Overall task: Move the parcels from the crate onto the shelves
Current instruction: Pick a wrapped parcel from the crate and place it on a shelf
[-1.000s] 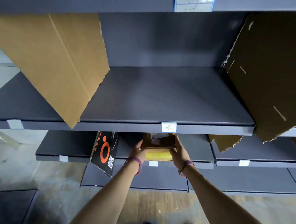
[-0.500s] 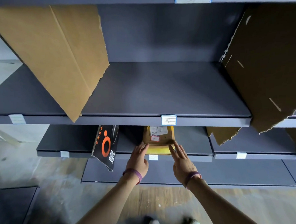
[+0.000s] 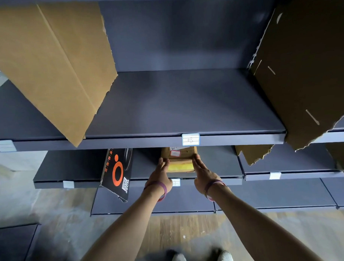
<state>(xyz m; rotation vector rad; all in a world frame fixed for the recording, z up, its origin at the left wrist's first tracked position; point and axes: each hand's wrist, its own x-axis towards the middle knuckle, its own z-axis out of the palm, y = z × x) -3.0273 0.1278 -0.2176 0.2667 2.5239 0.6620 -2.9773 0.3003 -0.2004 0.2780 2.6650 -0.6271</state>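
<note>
A small brown cardboard parcel [image 3: 181,159] with a yellow front face and a red-edged label lies on the second dark shelf [image 3: 219,163], partly hidden under the shelf above. My left hand [image 3: 159,175] lies flat against its left side, fingers straight. My right hand [image 3: 202,171] presses its right side the same way. Both wrists wear purple bands. The crate is out of view.
A black box with an orange ring [image 3: 117,171] leans on the same shelf, left of the parcel. The wide upper shelf [image 3: 176,106], tagged 08 [image 3: 190,139], is flanked by a tan cardboard sheet [image 3: 53,62] and a dark torn one [image 3: 305,67]. My shoes [image 3: 201,259] stand on wooden floor.
Half a second ago my hands were drawn back off the parcel with fingers spread; now both have returned and bracket its sides. The parcel sits slightly deeper under the upper shelf.
</note>
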